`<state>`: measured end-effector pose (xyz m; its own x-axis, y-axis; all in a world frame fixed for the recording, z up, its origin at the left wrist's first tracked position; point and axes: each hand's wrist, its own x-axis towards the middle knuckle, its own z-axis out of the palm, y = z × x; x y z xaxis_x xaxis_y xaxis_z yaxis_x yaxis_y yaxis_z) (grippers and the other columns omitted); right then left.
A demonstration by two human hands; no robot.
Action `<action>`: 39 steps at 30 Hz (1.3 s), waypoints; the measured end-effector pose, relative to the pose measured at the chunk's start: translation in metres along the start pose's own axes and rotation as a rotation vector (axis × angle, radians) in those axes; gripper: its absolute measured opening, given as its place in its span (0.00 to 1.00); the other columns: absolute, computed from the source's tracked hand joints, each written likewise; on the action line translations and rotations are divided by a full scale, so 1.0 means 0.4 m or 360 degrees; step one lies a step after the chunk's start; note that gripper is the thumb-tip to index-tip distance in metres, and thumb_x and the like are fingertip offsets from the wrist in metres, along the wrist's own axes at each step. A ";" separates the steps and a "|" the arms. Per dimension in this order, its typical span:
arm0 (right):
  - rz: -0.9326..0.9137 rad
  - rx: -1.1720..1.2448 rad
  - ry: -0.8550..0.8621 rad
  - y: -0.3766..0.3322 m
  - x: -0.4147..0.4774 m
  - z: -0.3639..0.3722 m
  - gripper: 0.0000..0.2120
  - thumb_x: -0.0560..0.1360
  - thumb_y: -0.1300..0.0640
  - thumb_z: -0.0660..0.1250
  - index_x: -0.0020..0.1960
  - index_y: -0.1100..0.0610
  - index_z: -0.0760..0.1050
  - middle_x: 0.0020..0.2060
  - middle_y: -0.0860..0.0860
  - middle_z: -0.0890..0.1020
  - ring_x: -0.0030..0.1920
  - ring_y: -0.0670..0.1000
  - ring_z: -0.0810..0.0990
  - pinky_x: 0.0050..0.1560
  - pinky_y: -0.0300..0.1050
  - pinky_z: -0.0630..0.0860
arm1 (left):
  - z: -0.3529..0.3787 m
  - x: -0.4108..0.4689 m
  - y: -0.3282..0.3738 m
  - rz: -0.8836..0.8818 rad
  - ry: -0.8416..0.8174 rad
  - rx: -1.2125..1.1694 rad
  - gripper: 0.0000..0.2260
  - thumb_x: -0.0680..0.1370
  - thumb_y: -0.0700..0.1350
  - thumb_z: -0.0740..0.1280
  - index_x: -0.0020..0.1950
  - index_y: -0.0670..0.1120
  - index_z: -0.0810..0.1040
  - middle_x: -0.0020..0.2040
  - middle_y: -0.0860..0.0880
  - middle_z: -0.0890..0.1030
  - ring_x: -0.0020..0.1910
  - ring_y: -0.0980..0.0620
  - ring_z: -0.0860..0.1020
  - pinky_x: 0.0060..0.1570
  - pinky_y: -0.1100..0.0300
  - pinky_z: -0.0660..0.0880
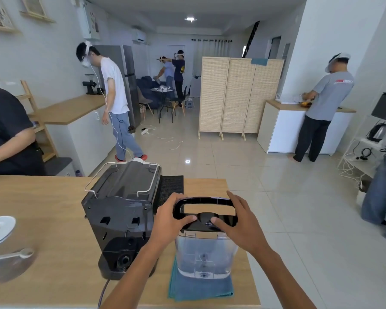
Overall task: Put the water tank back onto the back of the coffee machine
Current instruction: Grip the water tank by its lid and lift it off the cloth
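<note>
A clear plastic water tank [204,255] with a black lid and raised handle [206,214] stands upright on a folded blue cloth [201,288], to the right of the black coffee machine [123,219]. The machine's bare back faces me, with its empty tank seat [123,259] low down. My left hand [172,219] grips the lid's left side, thumb on top. My right hand [236,221] grips the lid's right side, thumb on top. The tank's base rests on the cloth.
The wooden counter [42,219] ends just right of the tank. A black mat [172,188] lies behind the machine. A blurred white lid and a jar with a spoon [5,253] sit at left. Several people stand in the room beyond.
</note>
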<state>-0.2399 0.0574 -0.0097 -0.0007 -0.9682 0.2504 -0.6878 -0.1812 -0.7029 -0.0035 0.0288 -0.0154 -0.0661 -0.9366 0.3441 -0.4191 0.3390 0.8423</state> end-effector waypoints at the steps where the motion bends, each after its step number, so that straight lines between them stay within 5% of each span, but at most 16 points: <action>1: 0.0003 0.0040 0.0025 -0.002 -0.003 0.000 0.54 0.63 0.19 0.59 0.82 0.45 0.57 0.77 0.46 0.67 0.73 0.49 0.71 0.70 0.51 0.74 | 0.003 -0.002 -0.002 0.0014 0.0016 -0.0022 0.23 0.67 0.41 0.82 0.58 0.50 0.79 0.55 0.62 0.82 0.59 0.69 0.78 0.57 0.75 0.72; 4: 0.0036 0.0170 0.0063 -0.007 -0.010 0.001 0.51 0.66 0.21 0.59 0.82 0.45 0.59 0.76 0.47 0.70 0.74 0.49 0.70 0.72 0.49 0.71 | 0.012 -0.008 -0.009 0.0022 0.0051 -0.0097 0.21 0.67 0.40 0.82 0.55 0.48 0.79 0.56 0.63 0.81 0.60 0.74 0.75 0.59 0.78 0.69; 7: 0.0116 0.0274 0.0060 -0.007 -0.016 0.007 0.49 0.67 0.21 0.60 0.82 0.43 0.58 0.78 0.46 0.68 0.77 0.49 0.67 0.71 0.43 0.65 | 0.018 -0.014 -0.007 -0.0046 0.0020 -0.0169 0.19 0.67 0.43 0.82 0.53 0.47 0.81 0.55 0.61 0.82 0.60 0.72 0.76 0.64 0.69 0.73; 10: 0.0140 0.0292 0.0075 -0.002 -0.026 0.018 0.47 0.68 0.24 0.60 0.82 0.44 0.58 0.79 0.46 0.67 0.77 0.49 0.66 0.70 0.41 0.63 | 0.031 -0.026 0.010 -0.0139 0.0021 -0.0152 0.23 0.68 0.60 0.78 0.61 0.55 0.82 0.60 0.59 0.83 0.65 0.60 0.78 0.67 0.58 0.73; 14: 0.0153 0.0336 0.0107 -0.003 -0.033 0.026 0.44 0.71 0.26 0.60 0.81 0.44 0.60 0.78 0.46 0.68 0.77 0.49 0.67 0.71 0.42 0.64 | 0.046 -0.039 0.016 -0.0249 0.0024 -0.0256 0.37 0.64 0.76 0.70 0.69 0.60 0.77 0.69 0.61 0.77 0.71 0.59 0.72 0.73 0.53 0.68; 19: 0.0143 0.0383 0.0163 -0.010 -0.042 0.033 0.37 0.73 0.31 0.61 0.79 0.43 0.64 0.77 0.46 0.71 0.76 0.49 0.69 0.71 0.41 0.67 | 0.047 -0.053 0.020 -0.0289 0.0002 -0.0268 0.32 0.64 0.78 0.67 0.66 0.72 0.71 0.71 0.65 0.72 0.72 0.63 0.67 0.71 0.56 0.65; 24: 0.0094 0.0389 0.0114 0.007 -0.066 0.035 0.36 0.70 0.27 0.62 0.76 0.32 0.59 0.80 0.45 0.63 0.76 0.41 0.60 0.59 0.15 0.60 | 0.035 -0.077 0.020 -0.0263 -0.0117 -0.0220 0.35 0.62 0.78 0.68 0.69 0.74 0.67 0.79 0.58 0.66 0.78 0.58 0.62 0.68 0.63 0.63; 26: 0.0037 0.0287 0.0049 0.024 -0.077 0.041 0.36 0.70 0.26 0.61 0.75 0.27 0.53 0.82 0.45 0.59 0.80 0.45 0.58 0.70 0.30 0.60 | 0.033 -0.085 0.014 -0.0209 -0.0173 -0.0079 0.34 0.64 0.77 0.67 0.68 0.78 0.63 0.81 0.60 0.61 0.78 0.61 0.58 0.71 0.58 0.60; 28: -0.0022 0.0216 0.0001 0.043 -0.087 0.052 0.37 0.70 0.24 0.59 0.76 0.26 0.49 0.83 0.44 0.55 0.81 0.49 0.59 0.71 0.42 0.64 | 0.037 -0.093 0.001 -0.0154 -0.0213 0.0084 0.35 0.66 0.75 0.68 0.71 0.78 0.58 0.81 0.63 0.56 0.76 0.65 0.55 0.72 0.55 0.58; 35: -0.0079 0.0150 0.0089 0.068 -0.102 0.079 0.40 0.69 0.22 0.60 0.77 0.24 0.49 0.83 0.41 0.47 0.79 0.42 0.56 0.67 0.37 0.68 | 0.054 -0.109 -0.034 -0.0043 -0.0258 0.0257 0.37 0.68 0.74 0.68 0.73 0.77 0.54 0.82 0.64 0.48 0.80 0.60 0.54 0.72 0.49 0.64; 39: -0.0058 0.0187 0.0038 0.078 -0.103 0.078 0.46 0.66 0.24 0.66 0.79 0.28 0.51 0.82 0.45 0.55 0.75 0.38 0.62 0.67 0.30 0.66 | 0.045 -0.108 -0.045 -0.0109 -0.0304 0.0262 0.41 0.66 0.73 0.71 0.74 0.77 0.54 0.83 0.58 0.50 0.79 0.58 0.54 0.72 0.41 0.65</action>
<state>-0.2387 0.0863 -0.0627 0.0044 -0.9563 0.2923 -0.5979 -0.2368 -0.7658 -0.0094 0.0617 -0.0530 -0.1956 -0.9619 0.1911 -0.5689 0.2700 0.7768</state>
